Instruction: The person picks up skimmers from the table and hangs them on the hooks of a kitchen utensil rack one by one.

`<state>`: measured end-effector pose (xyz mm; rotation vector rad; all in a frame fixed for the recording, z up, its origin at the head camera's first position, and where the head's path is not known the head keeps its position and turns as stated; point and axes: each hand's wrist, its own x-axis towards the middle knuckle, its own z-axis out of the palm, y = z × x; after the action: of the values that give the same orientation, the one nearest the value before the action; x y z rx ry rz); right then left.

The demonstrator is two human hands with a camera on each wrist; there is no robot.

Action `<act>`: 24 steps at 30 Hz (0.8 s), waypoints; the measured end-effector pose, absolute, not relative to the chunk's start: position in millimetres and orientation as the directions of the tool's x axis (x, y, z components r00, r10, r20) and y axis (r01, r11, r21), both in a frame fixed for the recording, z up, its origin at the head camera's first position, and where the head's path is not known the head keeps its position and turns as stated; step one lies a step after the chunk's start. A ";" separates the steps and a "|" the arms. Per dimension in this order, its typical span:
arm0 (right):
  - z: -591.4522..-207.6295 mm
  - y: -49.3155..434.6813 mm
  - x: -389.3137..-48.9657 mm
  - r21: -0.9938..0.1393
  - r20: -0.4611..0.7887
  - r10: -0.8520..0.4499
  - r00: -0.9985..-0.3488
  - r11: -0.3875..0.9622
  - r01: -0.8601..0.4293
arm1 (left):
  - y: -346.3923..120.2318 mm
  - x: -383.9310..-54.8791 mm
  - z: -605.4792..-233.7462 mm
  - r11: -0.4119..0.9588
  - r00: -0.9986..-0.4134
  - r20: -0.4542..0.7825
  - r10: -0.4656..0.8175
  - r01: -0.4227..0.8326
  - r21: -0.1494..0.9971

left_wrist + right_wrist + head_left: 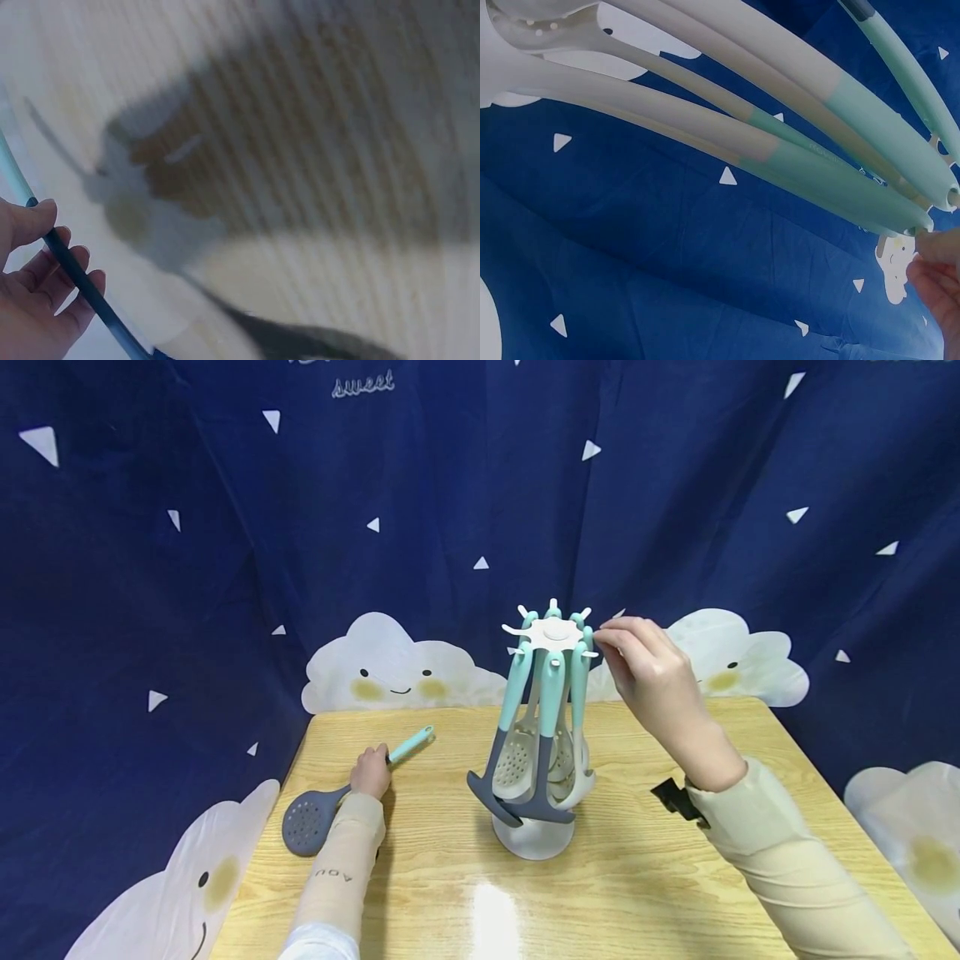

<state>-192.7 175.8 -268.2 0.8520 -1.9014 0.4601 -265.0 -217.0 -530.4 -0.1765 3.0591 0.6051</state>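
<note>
A dark grey skimmer [306, 823] with a teal handle end is at the left of the table. My left hand [371, 771] grips its stem around the middle; in the left wrist view, thumb and fingers lie along the dark stem [79, 274]. A white utensil rack [556, 632] stands near the middle, hung with several teal-handled utensils. At its right side my right hand [651, 675] pinches the top end of a pale utensil's teal handle [840, 184], right at its hook. The fingers hide that hook's tip.
Two dark grey utensil heads [542, 807] hang at the rack's front, over its round white base [534, 841]. Pale slotted utensils [514, 764] hang behind them. The wooden table [435, 893] ends before a dark blue curtain [450, 485] with white clouds and triangles.
</note>
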 end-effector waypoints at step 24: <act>-267.5 175.7 -192.5 0.040 0.884 -0.363 -0.296 0.688 -0.724 | -186.7 -262.3 -476.9 0.887 -0.972 0.230 0.055 0.153 0.436</act>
<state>-192.5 175.7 -267.5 0.8466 -1.9091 0.4583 -262.3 -186.7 -476.9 0.1817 3.2573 0.7820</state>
